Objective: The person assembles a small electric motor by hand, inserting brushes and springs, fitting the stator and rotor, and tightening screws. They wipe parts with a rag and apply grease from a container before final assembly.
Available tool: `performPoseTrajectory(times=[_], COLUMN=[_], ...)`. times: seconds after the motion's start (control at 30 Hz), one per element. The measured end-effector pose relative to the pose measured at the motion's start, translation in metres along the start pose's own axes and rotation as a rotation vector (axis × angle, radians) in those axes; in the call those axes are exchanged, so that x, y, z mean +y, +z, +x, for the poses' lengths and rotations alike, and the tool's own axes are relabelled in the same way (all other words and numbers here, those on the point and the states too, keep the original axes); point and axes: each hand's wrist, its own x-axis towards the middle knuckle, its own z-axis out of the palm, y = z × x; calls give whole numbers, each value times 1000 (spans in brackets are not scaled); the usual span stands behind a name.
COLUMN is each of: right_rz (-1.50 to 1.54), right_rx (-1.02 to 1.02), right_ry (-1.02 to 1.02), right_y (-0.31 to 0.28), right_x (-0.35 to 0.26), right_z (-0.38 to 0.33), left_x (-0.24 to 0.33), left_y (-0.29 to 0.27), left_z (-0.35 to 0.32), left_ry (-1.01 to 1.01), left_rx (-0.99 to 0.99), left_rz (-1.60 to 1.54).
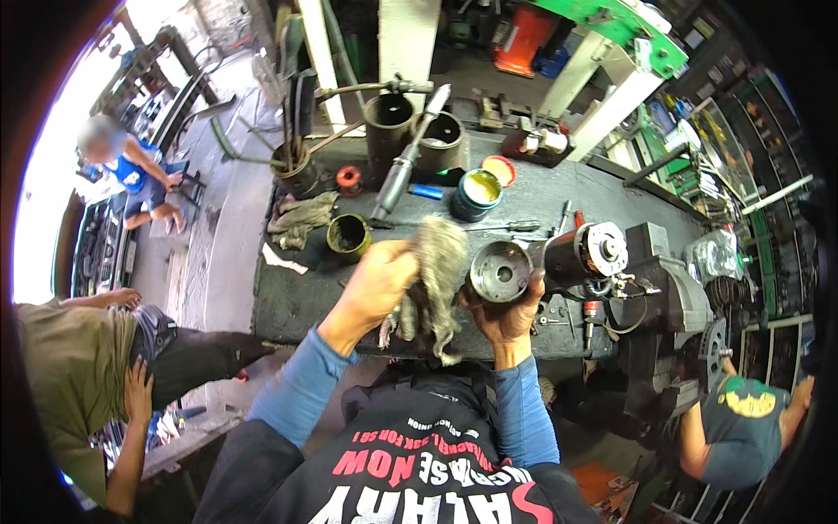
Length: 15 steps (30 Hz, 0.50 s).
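Observation:
My left hand (381, 281) is closed on a dirty grey rag (443, 249), which hangs down over the bench edge side. In my right hand (513, 321) rests a round metal cap (501, 281) with a hole in its middle, its inner face turned up. The fingers hold it from below and at its right side. The rag is just left of the cap; whether they touch I cannot tell. Close to the right of the cap is a cylindrical electric motor (567, 255) with a bare metal end and wires, beside a bench vise (668, 279).
On the dark bench (297, 301) stand an open grease tub (476, 194), a small yellowish can (348, 234), metal cylinders (388, 122) and a can of tools (297, 170). Another rag (301, 218) lies left. A screwdriver (589, 321) lies right. Other people are at left and right.

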Motion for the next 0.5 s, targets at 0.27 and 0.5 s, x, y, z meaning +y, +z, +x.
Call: performPoseTrajectory(times=[0.27,0.5], right_rz=[-261,-965], right_rx=[-24,-46], right_ry=[38,-104], right_y=[16,38], right_x=[2,-13], right_z=[-12,-15], left_x=[-12,-11], left_y=[33,33], left_z=[-25,-16], left_ry=[585,463], left_rx=[-167,-318], left_rz=[1326,997])
